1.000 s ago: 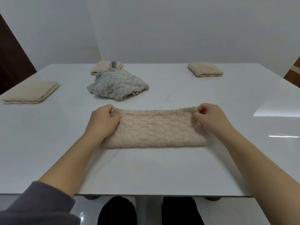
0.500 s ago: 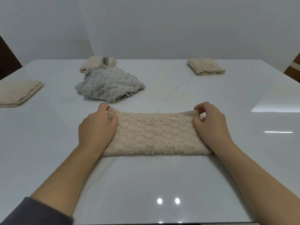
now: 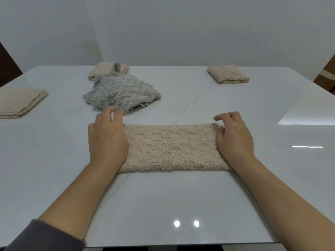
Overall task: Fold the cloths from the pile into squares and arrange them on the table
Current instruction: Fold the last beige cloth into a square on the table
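Observation:
A beige textured cloth (image 3: 172, 147) lies folded into a long strip across the middle of the white table (image 3: 163, 205). My left hand (image 3: 107, 140) rests palm down on its left end, fingers loose and reaching past the far edge. My right hand (image 3: 233, 138) rests on the right end; its thumb touches the cloth and its fingers hang loosely curled above the far corner. A crumpled grey cloth (image 3: 121, 95) lies just behind my left hand.
Three folded beige cloths lie around the table: one at the far left edge (image 3: 18, 102), one at the back left (image 3: 101, 70) partly behind the grey cloth, one at the back right (image 3: 227, 74). A wall stands behind the table.
Both hands let go of the strip's far corners and their fingers loosened. The hands now lie flatter on the cloth's ends. The camera came closer and tilted down.

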The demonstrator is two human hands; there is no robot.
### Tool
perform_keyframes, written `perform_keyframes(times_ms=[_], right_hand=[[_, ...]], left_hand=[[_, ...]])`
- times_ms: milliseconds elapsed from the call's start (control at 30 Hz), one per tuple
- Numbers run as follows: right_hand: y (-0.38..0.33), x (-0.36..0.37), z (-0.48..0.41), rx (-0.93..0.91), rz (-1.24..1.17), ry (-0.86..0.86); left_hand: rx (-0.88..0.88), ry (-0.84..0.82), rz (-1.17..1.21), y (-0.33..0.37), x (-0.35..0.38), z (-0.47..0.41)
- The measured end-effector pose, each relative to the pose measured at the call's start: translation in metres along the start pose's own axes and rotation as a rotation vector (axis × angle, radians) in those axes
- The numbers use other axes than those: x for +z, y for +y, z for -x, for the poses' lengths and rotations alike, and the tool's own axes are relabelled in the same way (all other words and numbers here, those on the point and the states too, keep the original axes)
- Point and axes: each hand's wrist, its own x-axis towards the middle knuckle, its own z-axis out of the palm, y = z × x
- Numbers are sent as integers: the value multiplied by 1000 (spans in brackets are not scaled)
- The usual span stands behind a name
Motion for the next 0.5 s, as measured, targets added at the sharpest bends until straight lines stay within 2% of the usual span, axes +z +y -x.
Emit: perform_keyframes(times_ms=[67, 133, 200, 267, 300, 367, 500], right_hand=[[-1, -4, -2, -65, -65, 28], [-9, -8, 0, -187, -144, -54], [-23, -7, 9, -303, -124, -324], [-31, -1, 19, -362, 57, -584], [-32, 2, 21, -375, 154, -647], [-32, 3, 22, -371, 231, -677], [-31, 1, 22, -344, 238, -665]], left_hand=[[147, -8, 49, 10, -4, 1], [254, -176, 128, 29, -8, 7], [305, -377, 157, 40, -6, 16], [320, -501, 112, 37, 3, 21], [312, -539, 87, 34, 6, 21], [285, -572, 47, 30, 8, 21], [203, -565, 18, 30, 5, 24]])
